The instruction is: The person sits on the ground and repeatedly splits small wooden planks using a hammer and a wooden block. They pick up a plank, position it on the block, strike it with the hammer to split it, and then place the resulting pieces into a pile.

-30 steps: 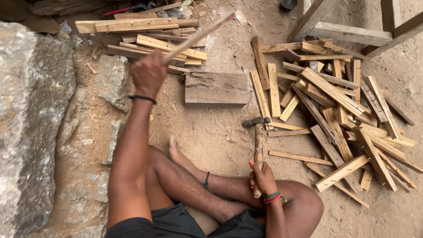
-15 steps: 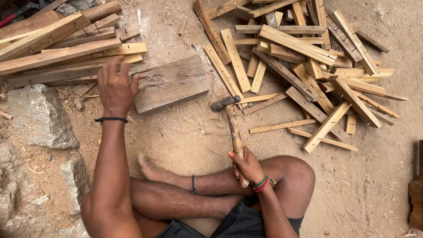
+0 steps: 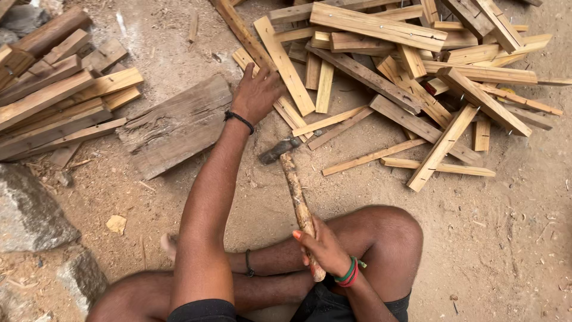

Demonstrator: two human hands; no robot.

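Person sits cross-legged on the dirt, looking down. Right hand (image 3: 325, 247) is closed round the butt end of the hammer (image 3: 295, 191), low on the rough wooden handle, which gives the longest swing; the handle runs up and left from the lap, and the metal head rests on the ground just beside the near slats, so the hand only steadies the weight. Left hand (image 3: 257, 92) is stretched forward, fingers spread and loose, gripping nothing; it lies over the near edge of the slat pile (image 3: 417, 71), fingertips on or just above a pale slat (image 3: 285, 65) — I cannot tell whether they touch. A black band sits on that wrist, red and green ones on the right. The block (image 3: 176, 128), a thick weathered plank, lies flat just left of the left forearm, between the two heaps and within easy reach of both hands, so it looks like the work surface. Far left is a stack (image 3: 56, 101) of longer slats laid roughly parallel, tidier than the loose crisscross pile on the right; some pieces there show nails sticking out. Grey rocks (image 3: 27, 209) sit bottom left, well apart from the hammer. The left forearm crosses in front of the block's right end and hides some ground. The slats overlap, so lifting one means clearing others leaning on it.
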